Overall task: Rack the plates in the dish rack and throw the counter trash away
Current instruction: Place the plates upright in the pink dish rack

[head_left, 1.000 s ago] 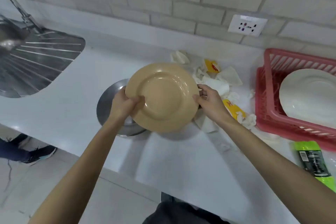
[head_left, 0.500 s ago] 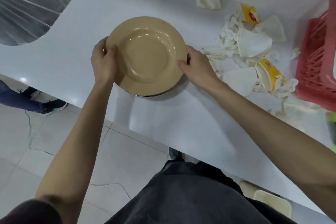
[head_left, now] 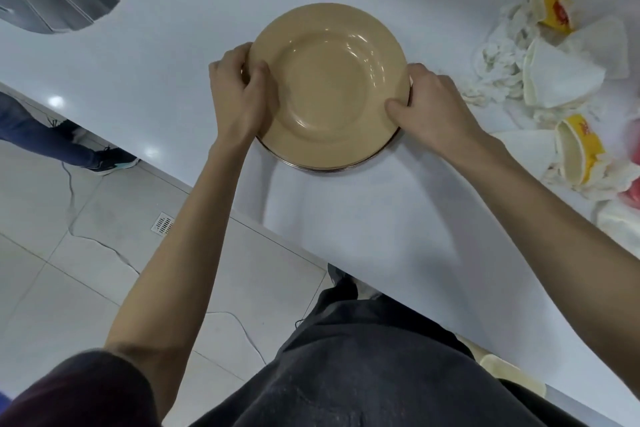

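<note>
Head view is showing the left hand (head_left: 239, 94) and right hand (head_left: 433, 104) gripping opposite edges of the tan plate (head_left: 332, 87), lying on a metal plate (head_left: 311, 169) on the counter (head_left: 346, 218), probably feeling stiff, slippery and breakable.

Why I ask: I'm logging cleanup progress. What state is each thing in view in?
tan plate: face up, directly over the metal plate, held at both rims, not racked.
metal plate: flat on the counter, only its near rim shows.
left hand: grips the tan plate's left rim.
right hand: grips its right rim.
paper cups: crushed, lying on their sides on the counter.
tissues: crumpled among the cups.
</note>
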